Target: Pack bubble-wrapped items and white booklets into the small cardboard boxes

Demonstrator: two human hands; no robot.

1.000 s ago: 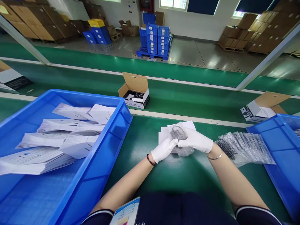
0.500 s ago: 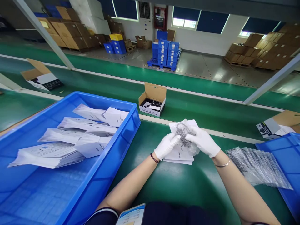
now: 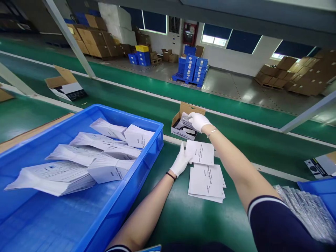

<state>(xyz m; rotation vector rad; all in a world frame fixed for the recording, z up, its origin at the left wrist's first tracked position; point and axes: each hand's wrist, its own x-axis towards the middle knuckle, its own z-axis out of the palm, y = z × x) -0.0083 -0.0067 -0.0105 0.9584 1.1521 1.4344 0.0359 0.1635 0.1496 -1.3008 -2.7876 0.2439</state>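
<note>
My right hand (image 3: 198,121), in a white glove, grips a clear plastic bag (image 3: 187,119) with something dark inside. It holds the bag at the opening of a small white carton (image 3: 183,133) whose brown lid stands up. Dark items and white pieces show in the carton. My left hand (image 3: 180,162), gloved too, pinches the left edge of a white printed booklet (image 3: 200,152), its index finger pointing upward. Below that booklet, a loose pile of similar booklets (image 3: 207,183) lies on the green work surface.
To the left, a large blue bin (image 3: 126,189) holds several stacks of white booklets (image 3: 105,154). Bubble-wrap-like clear bags (image 3: 307,210) lie at the right beside another blue bin (image 3: 320,190). More open cartons (image 3: 67,85) stand along the belt (image 3: 131,101).
My right hand has carried the plastic bag forward from above the booklets to the carton. My left hand has let go of the bag and now holds a booklet. The view has shifted.
</note>
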